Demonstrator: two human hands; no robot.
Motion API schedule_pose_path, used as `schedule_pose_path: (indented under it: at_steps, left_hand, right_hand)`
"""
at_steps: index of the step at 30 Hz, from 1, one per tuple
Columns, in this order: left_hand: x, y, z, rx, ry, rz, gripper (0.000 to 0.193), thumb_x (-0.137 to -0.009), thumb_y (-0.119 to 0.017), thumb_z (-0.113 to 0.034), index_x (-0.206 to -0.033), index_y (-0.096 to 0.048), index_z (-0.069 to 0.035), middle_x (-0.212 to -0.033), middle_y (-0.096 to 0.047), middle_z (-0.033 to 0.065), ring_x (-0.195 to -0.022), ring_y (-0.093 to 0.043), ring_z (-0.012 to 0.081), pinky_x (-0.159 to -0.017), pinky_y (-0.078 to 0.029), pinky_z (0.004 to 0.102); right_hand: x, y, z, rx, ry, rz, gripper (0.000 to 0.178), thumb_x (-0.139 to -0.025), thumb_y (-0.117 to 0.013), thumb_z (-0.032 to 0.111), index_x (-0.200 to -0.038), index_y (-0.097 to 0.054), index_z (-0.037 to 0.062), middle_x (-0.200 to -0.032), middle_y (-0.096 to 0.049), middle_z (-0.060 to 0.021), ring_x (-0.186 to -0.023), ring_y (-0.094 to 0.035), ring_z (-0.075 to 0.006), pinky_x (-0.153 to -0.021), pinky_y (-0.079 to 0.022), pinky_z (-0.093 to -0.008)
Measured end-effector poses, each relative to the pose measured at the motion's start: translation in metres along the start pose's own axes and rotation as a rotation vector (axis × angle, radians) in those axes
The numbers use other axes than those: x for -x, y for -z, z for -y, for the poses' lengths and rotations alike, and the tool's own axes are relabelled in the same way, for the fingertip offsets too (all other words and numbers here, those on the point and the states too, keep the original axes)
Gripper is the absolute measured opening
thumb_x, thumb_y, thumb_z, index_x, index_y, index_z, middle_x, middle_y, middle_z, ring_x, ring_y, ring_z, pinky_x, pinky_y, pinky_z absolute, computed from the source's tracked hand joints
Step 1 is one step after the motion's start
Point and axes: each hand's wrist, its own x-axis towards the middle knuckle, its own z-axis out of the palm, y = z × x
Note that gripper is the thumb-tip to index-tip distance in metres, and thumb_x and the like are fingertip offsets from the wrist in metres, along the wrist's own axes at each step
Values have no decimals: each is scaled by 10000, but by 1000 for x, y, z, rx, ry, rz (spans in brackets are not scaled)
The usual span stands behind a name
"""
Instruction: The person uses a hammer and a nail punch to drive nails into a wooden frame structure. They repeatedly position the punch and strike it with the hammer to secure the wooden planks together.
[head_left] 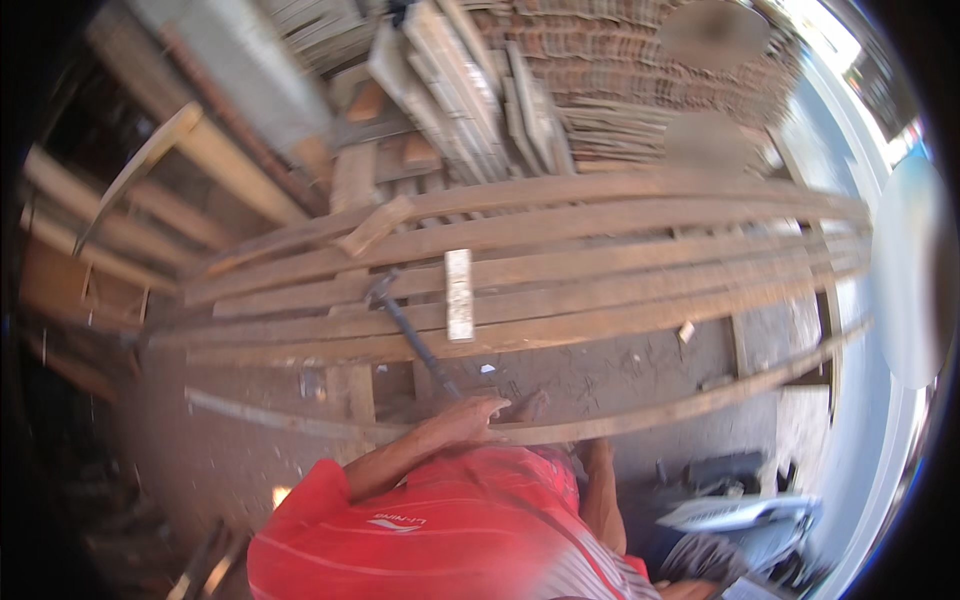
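A long, narrow wooden strip (pixel 680 408) runs across in front of my red shirt. My left hand (pixel 474 414) is closed on it near its middle, though blur hides the finger detail. Just beyond that hand is a dark-handled hammer (pixel 415 336), its head over the wooden boards (pixel 590 265) and its handle end close to my fingers. A short pale wood block (pixel 459 295) lies crosswise on the boards. At the lower right edge, bare skin of my right arm (pixel 688 590) shows; its fingers cannot be made out.
Upright planks (pixel 440 85) lean at the back, beside stacked brownish roof tiles (pixel 610 60). A wooden frame (pixel 225 165) stands at left. A small wood offcut (pixel 376 226) rests on the far boards. At lower right stands a motorcycle-like white and dark object (pixel 740 512).
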Motion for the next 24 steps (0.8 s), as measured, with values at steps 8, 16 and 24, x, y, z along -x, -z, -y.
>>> schedule_pose_path:
  at_steps: [8,16,24]
  left_hand:
    - [60,-30,31,277,407,-530,577,-876,-749,-384,-1313,-631,-27,-1068,-718,171,-1024,-688,352,-883,-537,467]
    - [156,-80,115,380,812,-1554,342,-910,-722,-342,-1098,-682,-59,-1071,-719,198,-1029,-686,384,-892,-537,466]
    - [205,-90,172,736,1027,-2161,286,-938,-669,-262,-1077,-689,-13,-996,-720,161,-967,-684,282,-894,-514,400]
  right_hand:
    - [-66,72,7,-913,-433,110,462,-973,-590,357,-1329,-659,71,-1115,-743,-87,-905,-729,-237,-735,-585,-407]
    - [-93,138,38,-687,-287,-167,459,-981,-566,335,-1320,-650,38,-1091,-726,-124,-906,-708,-237,-717,-566,-407]
    - [-14,245,106,-661,-125,-546,456,-989,-542,312,-1311,-640,4,-1068,-709,-161,-906,-687,-236,-699,-548,-406]
